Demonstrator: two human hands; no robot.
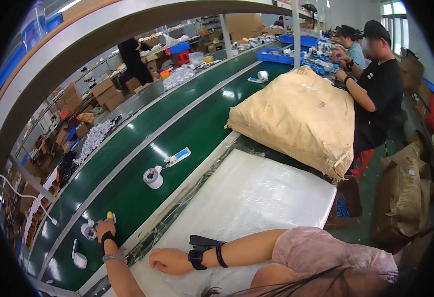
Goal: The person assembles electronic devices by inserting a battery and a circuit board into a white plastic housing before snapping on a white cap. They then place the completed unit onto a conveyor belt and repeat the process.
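"What is closest to us?"
"The right hand (170, 261), low in the middle of the frame. Its fingers curl into a loose fist over a shiny clear plastic pile (246, 185). A black strap (196, 257) goes around the wrist."

"And the left hand (105, 228)?"
"It's at the lower left, over the green belt (128, 200). One finger has a yellow tip cover (110, 216). I can't tell if the fingers are pinching anything."

"Where is the white round thing (88, 230)?"
"On the belt, just left of that hand. A second white piece (80, 260) lies nearby, lower in the frame. A third white piece (153, 177) sits higher up, with a blue and white tab (179, 156) by it."

"What's farther off?"
"A big tan sack (296, 114), right of the middle. Past it, at the upper right, a person in a black shirt (385, 89) sits near a blue tray (274, 58)."
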